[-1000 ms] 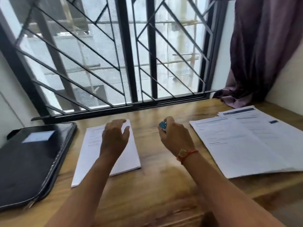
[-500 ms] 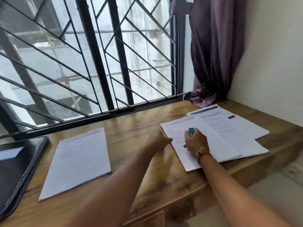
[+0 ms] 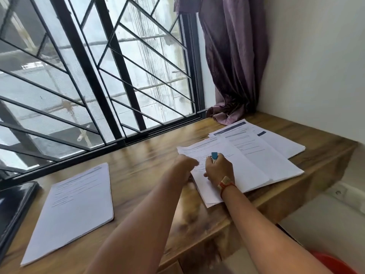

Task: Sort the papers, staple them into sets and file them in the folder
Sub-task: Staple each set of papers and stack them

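Papers [image 3: 256, 165], how far along?

Partly sorted, by the look of it. One neat set [image 3: 73, 210] lying toward the left of the bench [image 3: 142, 165], just beside the black folder [image 3: 13, 206]. Remaining sheets fanned loose over the right end.

Stapled? Filed?

Cannot tell for the left set. Folder seemingly closed, nothing visibly filed yet.

And the fingers [image 3: 221, 159]?

On the right hand [image 3: 219, 171], clamped round the blue stapler [image 3: 214, 155], resting on the loose pile. Left hand [image 3: 185, 165] at the pile's left edge, blurred; pinching or merely touching, cannot tell.

Anything in the way?

Little. Curtain [image 3: 233, 66] hem pooled on the bench corner just behind the far sheets; window grille [image 3: 98, 76] beyond. Overlapping sheets probably prone to sliding.
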The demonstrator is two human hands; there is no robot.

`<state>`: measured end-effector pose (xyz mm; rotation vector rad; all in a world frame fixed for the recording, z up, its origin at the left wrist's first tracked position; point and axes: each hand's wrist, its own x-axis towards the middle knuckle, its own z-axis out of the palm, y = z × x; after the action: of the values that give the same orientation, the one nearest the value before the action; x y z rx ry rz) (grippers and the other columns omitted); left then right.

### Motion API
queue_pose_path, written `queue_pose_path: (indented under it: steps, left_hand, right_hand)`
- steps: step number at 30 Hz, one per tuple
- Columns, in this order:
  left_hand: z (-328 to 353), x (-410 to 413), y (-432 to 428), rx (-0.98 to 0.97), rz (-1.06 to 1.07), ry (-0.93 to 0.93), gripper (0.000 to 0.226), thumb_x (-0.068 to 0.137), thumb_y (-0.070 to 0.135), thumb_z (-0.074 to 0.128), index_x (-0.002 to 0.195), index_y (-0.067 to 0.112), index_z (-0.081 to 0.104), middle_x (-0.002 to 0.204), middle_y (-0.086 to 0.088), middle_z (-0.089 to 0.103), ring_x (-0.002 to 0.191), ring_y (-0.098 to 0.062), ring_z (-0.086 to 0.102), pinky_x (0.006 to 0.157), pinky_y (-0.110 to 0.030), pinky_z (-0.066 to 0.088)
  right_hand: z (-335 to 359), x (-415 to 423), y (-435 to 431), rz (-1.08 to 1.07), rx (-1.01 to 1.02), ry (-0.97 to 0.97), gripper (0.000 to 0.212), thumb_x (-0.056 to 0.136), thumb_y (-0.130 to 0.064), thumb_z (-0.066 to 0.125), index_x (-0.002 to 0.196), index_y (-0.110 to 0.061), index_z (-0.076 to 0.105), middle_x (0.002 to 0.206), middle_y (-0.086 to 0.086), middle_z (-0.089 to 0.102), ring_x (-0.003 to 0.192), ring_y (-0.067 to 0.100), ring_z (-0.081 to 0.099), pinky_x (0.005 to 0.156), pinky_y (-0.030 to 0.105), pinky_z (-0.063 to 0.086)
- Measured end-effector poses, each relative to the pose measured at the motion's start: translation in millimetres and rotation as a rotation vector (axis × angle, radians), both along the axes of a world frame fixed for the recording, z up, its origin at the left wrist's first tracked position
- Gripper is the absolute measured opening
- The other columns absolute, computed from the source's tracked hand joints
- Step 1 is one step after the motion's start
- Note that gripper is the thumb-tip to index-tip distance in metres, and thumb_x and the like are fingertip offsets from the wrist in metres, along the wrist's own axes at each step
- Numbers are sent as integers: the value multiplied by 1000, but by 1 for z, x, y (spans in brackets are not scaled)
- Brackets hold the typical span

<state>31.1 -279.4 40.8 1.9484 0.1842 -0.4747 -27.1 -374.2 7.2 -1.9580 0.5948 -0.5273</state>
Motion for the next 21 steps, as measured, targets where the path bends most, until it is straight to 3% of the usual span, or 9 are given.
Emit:
queue_pose_path:
  steps: [3, 6, 9, 12, 17, 19, 21]
  left_hand:
    - [0, 4, -5, 7, 2, -9, 19, 91, 3, 66, 85, 8, 49, 78, -9, 49, 64, -20, 50, 66, -30, 45]
    - [-1, 3, -7, 14, 4, 8, 16, 89, 0, 66, 95, 3, 52, 90, -14, 57, 90, -30, 63, 82, -37, 54]
    - [-5, 2, -10, 18, -1, -5, 12, 84, -3, 65, 89, 2, 54, 85, -14, 58, 86, -30, 62, 79, -37, 56]
    - [-9, 2, -15, 20, 20, -56, 27, 73, -2, 60, 99, 2, 62, 93, -17, 66, 94, -35, 68, 89, -47, 58]
    - [-5, -2, -12, -18, 123, -111, 34, 83, -6, 55, 114, 6, 58, 102, -13, 68, 83, -25, 66, 61, -27, 54]
    - [-4, -5, -10, -48, 114, -114, 23, 85, -6, 54, 104, 5, 60, 90, -13, 68, 73, -26, 67, 53, -28, 54]
    - [-3, -9, -9, -96, 85, -91, 14, 88, -5, 56, 99, 4, 59, 86, -15, 68, 71, -29, 69, 58, -37, 60]
  right_hand:
    - [0, 0, 0, -4, 2, -7, 23, 100, -32, 45, 97, -10, 53, 87, 6, 73, 67, 18, 73, 55, 19, 49]
    - [1, -2, 0, -8, 16, -22, 25, 101, -32, 46, 101, -9, 54, 91, 6, 72, 70, 19, 74, 49, 14, 40]
    - [1, -2, 0, -12, 13, -23, 26, 102, -32, 46, 104, -8, 55, 95, 7, 71, 73, 21, 74, 49, 11, 40]
    - [0, -1, -1, -21, 2, -27, 25, 101, -32, 47, 103, -9, 55, 95, 8, 73, 67, 18, 72, 55, 15, 49]
    - [-3, 0, -2, -27, -20, -32, 25, 100, -32, 48, 103, -8, 55, 95, 9, 73, 73, 22, 74, 62, 22, 55]
    - [-2, -1, -1, -22, -33, -42, 23, 99, -32, 49, 101, -10, 54, 96, 9, 73, 75, 24, 73, 69, 30, 59]
    - [-3, -2, -1, -14, -60, -43, 23, 99, -31, 51, 102, -8, 55, 97, 4, 71, 82, 25, 72, 69, 28, 56]
